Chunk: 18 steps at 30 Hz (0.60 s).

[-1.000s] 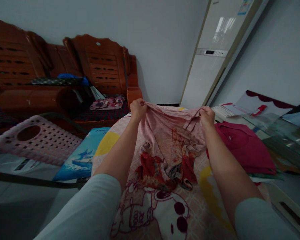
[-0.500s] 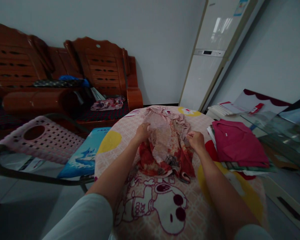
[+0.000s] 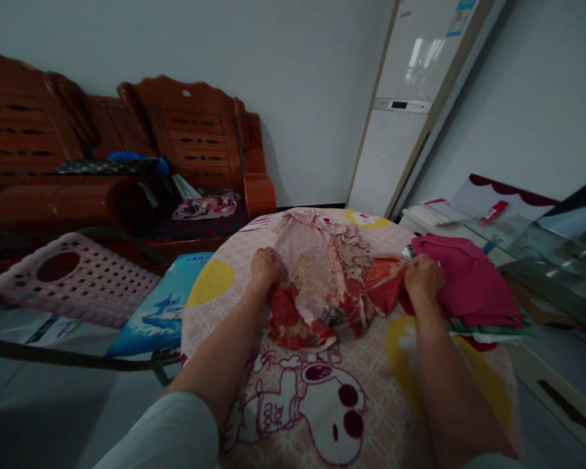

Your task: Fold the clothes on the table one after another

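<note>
Pulling rightward, the right hand (image 3: 422,277), clamped on a red edge, had just spread the crumpled pink-and-red patterned fabric garment (image 3: 315,277) wider across the round, pink cloth-covered worktop (image 3: 388,391). The left hand (image 3: 266,266) rested at its left edge, grip unclear. Room lay nearer the body; a folded magenta fabric top (image 3: 469,280) crowded the right.

A home, apparently its living room: carved wooden seats (image 3: 202,133) with plaid cushions (image 3: 190,228) stand along a plain wall (image 3: 312,98), near a tall floor-standing air conditioner (image 3: 390,153). Closer, 1 round table (image 3: 381,417) with a cartoon-dog cloth (image 3: 322,417) bears a pink-and-red garment (image 3: 317,273); folded clothes (image 3: 469,277) lie rightward. A woven-backed chair (image 3: 102,286) stands on tiled floor (image 3: 53,407).
</note>
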Each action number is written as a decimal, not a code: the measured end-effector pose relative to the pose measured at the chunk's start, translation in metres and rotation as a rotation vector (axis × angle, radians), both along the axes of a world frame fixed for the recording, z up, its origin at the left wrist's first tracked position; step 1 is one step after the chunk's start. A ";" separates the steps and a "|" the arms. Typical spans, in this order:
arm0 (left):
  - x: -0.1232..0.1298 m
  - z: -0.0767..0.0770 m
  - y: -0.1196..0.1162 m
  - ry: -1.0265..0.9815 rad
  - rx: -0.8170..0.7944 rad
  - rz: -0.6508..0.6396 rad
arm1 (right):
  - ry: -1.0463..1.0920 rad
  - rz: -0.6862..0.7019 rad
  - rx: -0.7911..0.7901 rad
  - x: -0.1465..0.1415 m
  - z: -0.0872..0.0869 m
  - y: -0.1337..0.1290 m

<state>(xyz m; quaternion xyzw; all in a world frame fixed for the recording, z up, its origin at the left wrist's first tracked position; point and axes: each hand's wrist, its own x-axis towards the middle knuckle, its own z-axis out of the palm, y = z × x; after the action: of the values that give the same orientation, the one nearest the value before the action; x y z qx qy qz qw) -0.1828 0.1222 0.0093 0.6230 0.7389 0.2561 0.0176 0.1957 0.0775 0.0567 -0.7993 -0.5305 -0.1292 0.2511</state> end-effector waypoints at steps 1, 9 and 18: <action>-0.001 0.001 0.001 -0.001 -0.009 0.009 | 0.000 -0.049 0.005 0.007 0.004 -0.003; -0.013 0.007 0.006 0.023 -0.151 0.026 | 0.055 0.333 -0.100 -0.036 0.008 -0.009; -0.024 0.012 0.012 -0.033 -0.259 -0.007 | 0.157 1.249 -0.693 -0.127 0.020 -0.063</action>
<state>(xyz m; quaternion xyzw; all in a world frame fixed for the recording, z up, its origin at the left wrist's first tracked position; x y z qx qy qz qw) -0.2065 0.1345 0.0218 0.6136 0.7633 0.1689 0.1109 0.0684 0.0146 0.0771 -0.3872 -0.8796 0.2722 0.0476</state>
